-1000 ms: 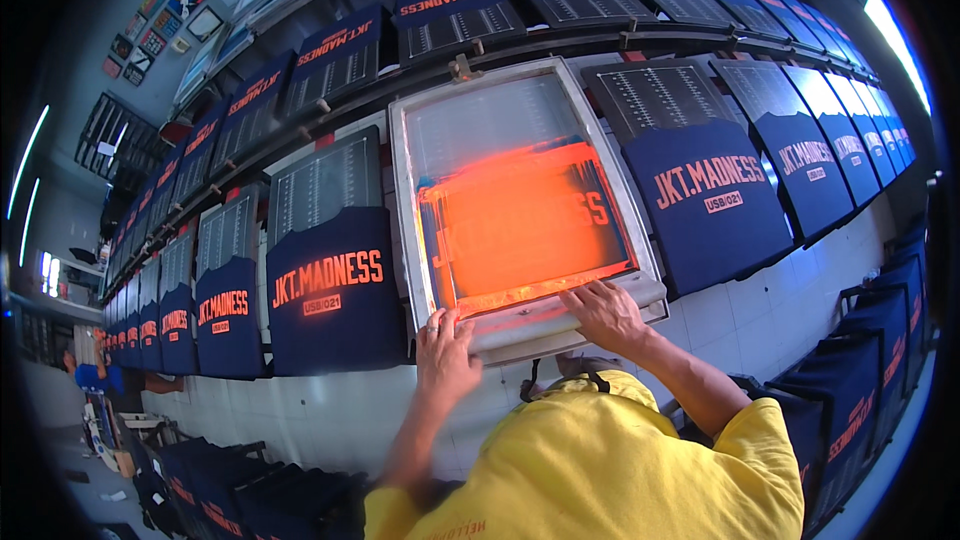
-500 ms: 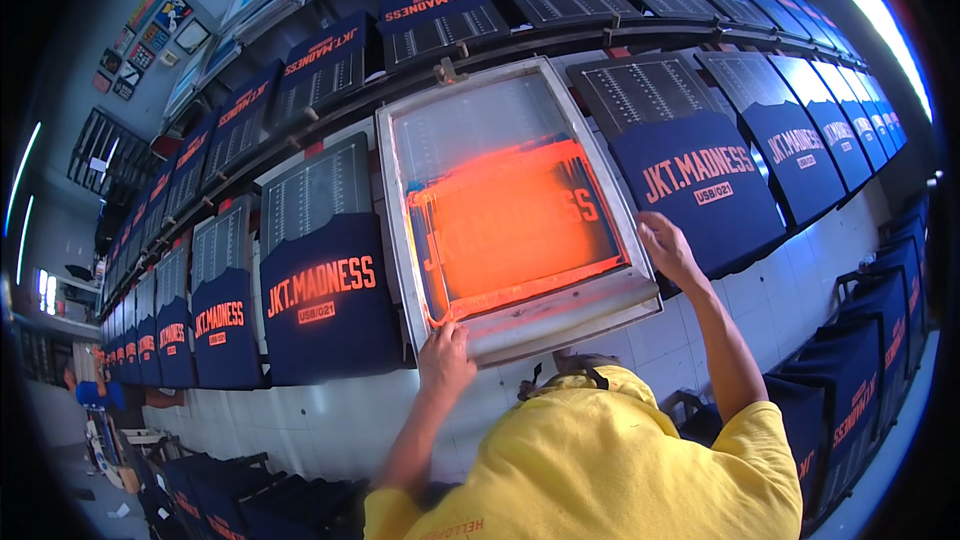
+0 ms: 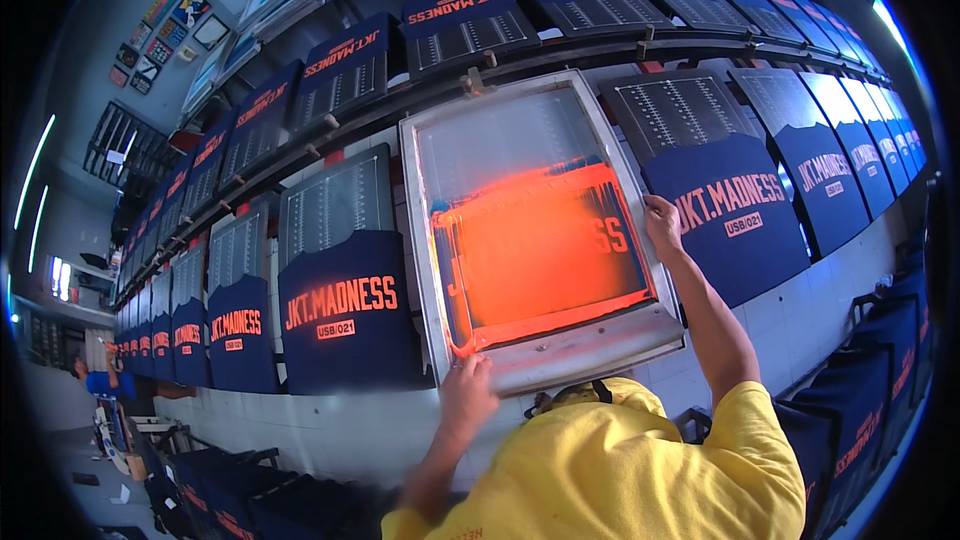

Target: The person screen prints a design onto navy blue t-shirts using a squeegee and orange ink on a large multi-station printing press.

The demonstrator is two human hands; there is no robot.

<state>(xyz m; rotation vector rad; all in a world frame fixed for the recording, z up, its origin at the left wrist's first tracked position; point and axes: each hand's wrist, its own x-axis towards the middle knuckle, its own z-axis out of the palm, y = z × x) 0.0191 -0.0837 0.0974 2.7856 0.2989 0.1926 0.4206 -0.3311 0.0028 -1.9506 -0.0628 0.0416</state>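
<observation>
A silk-screen frame (image 3: 600, 338) with a pale metal rim lies tilted in the middle, over a printing board. Bright orange ink (image 3: 545, 260) covers the lower part of its mesh, and parts of large lettering show through. My left hand (image 3: 470, 395) is closed on the frame's near left corner. Farther up, my right hand (image 3: 664, 224) holds the right rim, fingers bent at its edge. What lies directly under the mesh is mostly hidden.
Navy shirts with orange print, one on the left (image 3: 340, 352) and one on the right (image 3: 755, 265), flank the frame on boards. A farther row of boards (image 3: 470, 45) runs behind a rail. Another person in blue (image 3: 108, 383) is far left. More shirts hang behind me at lower right.
The whole view has shifted, so the frame appears farther right and lower. My right hand has slid farther up along the right rim. My left hand stays at the near left corner.
</observation>
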